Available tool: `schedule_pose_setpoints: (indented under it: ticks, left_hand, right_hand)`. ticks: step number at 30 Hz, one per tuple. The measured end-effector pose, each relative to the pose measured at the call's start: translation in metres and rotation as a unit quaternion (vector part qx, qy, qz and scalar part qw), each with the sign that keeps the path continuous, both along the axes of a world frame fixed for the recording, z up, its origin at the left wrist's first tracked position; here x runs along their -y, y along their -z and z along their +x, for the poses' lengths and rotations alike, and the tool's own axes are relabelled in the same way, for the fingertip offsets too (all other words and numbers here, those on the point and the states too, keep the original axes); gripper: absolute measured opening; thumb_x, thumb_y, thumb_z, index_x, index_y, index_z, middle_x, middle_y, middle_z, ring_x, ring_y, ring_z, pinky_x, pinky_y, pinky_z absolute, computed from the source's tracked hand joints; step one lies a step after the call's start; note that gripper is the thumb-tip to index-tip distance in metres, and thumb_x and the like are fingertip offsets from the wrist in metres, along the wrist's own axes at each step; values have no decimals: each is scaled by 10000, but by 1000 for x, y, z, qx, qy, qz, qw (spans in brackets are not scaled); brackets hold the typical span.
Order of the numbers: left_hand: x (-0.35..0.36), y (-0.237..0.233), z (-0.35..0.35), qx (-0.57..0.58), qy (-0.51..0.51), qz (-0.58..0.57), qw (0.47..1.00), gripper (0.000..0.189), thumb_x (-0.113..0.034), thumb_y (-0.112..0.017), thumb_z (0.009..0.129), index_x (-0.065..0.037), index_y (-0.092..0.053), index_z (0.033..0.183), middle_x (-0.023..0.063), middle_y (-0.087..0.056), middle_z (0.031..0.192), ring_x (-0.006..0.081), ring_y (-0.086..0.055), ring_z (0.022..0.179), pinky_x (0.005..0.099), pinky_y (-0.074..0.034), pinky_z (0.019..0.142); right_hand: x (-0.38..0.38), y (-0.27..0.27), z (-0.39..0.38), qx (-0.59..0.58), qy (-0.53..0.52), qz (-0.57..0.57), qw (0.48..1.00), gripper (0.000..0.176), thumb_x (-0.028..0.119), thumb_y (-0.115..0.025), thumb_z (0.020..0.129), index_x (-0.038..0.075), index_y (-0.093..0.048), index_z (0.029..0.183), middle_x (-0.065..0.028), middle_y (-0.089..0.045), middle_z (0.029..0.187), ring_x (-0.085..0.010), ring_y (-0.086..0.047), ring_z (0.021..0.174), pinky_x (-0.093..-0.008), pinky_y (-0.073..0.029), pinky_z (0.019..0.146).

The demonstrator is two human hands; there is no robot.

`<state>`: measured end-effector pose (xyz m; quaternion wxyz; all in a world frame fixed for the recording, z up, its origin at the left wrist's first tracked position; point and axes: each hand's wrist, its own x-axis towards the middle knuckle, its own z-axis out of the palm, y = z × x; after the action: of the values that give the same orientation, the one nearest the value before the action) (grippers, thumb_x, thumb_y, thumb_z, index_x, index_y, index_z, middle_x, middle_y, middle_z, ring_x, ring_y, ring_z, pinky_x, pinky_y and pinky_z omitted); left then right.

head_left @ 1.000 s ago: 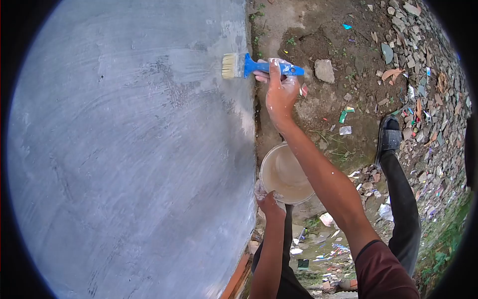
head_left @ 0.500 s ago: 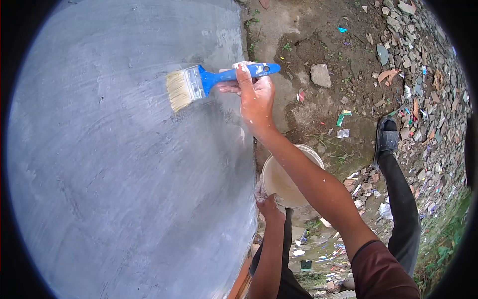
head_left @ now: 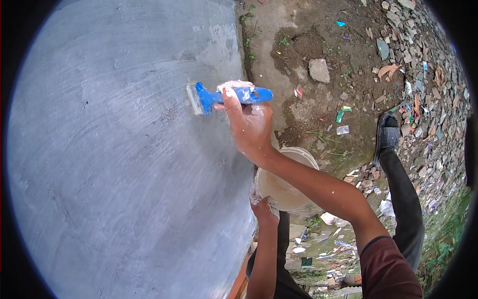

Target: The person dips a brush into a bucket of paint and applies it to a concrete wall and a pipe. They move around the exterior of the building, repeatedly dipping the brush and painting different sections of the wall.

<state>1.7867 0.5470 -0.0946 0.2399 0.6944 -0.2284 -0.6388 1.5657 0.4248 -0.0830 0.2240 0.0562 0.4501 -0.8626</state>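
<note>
My right hand, smeared with pale paint, is closed around the blue handle of a paintbrush. The brush's bristles press against a grey, wet-looking wall with streaks across it; little of the bristles shows. Lower down, my left hand grips the edge of a pale bucket with cloudy, light brown liquid inside. My right forearm crosses in front of part of the bucket.
Bare damp ground runs along the wall's edge, with a stone block on it. Rubble and scraps of litter lie to the right. My foot in a dark sandal stands there. Green plants grow at lower right.
My right hand has moved the brush down and its bristle end to the right, and the bristles now look pressed and shortened against the wall. The bucket shifted slightly left in view.
</note>
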Motion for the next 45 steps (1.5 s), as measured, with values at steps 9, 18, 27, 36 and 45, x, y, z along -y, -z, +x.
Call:
schedule_pose_setpoints:
  ticks: [9, 18, 27, 36, 45]
  left_hand:
    - [2, 2, -3, 6, 16, -18, 1000, 513, 124, -546, 720, -13, -480, 1210, 132, -601, 1150, 241, -623, 1013, 352, -526, 857]
    - [-5, 9, 3, -13, 37, -24, 999, 509, 111, -565, 712, -15, -484, 1199, 112, -615, 1117, 227, -629, 983, 343, -525, 831]
    - [-5, 12, 13, 57, 14, -4, 998, 547, 141, -477, 700, -30, -460, 1220, 111, -577, 1189, 230, -609, 1034, 342, -517, 845]
    - [-3, 6, 6, 30, 12, 2, 999, 538, 118, -526, 717, -13, -472, 1236, 123, -601, 1162, 239, -609, 1045, 356, -512, 875]
    - [-2, 12, 13, 40, 19, -5, 999, 521, 120, -532, 732, -13, -474, 1233, 133, -600, 1171, 237, -618, 1027, 349, -518, 873]
  right_hand:
    - [7, 33, -8, 57, 39, -43, 997, 180, 105, -554, 936, -60, -554, 1007, -94, -603, 914, -143, -633, 773, -268, -552, 652]
    - [2, 143, 14, 35, -30, 209, 977, 201, 159, -601, 908, -31, -610, 973, -104, -662, 805, -146, -641, 735, -303, -491, 677]
    - [-50, -16, 29, 94, -33, -111, 989, 130, 23, -539, 924, -56, -581, 1017, -120, -621, 989, -194, -646, 884, -343, -569, 777]
    - [-15, 167, 33, 93, -27, 177, 979, 169, 101, -595, 897, -50, -620, 968, -123, -663, 905, -177, -647, 794, -298, -532, 709]
    - [-10, 101, 51, 106, -31, 148, 983, 153, 125, -620, 879, -11, -649, 942, -89, -680, 808, -153, -634, 713, -285, -478, 657]
